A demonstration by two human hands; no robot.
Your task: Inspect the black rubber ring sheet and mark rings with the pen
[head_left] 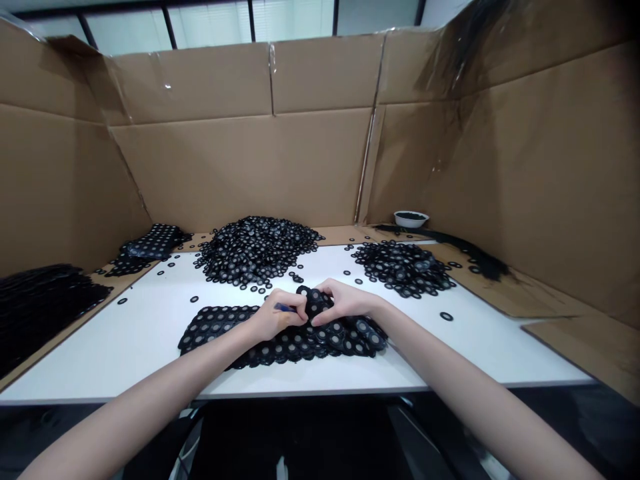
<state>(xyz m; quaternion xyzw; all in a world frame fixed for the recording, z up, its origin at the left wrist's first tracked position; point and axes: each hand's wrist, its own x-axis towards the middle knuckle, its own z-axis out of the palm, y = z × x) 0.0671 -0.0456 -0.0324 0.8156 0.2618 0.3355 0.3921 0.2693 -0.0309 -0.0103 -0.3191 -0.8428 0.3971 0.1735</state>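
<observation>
A black sheet of joined rings (220, 325) lies near the front of the white table, its right part bunched and folded over. My left hand (281, 315) is closed around a slim blue tool (285, 307), whose exact kind I cannot make out, and its fingertips meet the raised fold. My right hand (343, 300) pinches that same raised part between thumb and fingers. Both hands are close together over the sheet, and the tool's tip is hidden by the fingers.
Behind the hands rises a large pile of loose black rings (255, 250); a smaller pile (403, 267) is to its right. Stacked black sheets (45, 307) stand at left. A white bowl (411, 219) and black strands (465, 248) lie at back right. Cardboard walls (225, 173) enclose the table.
</observation>
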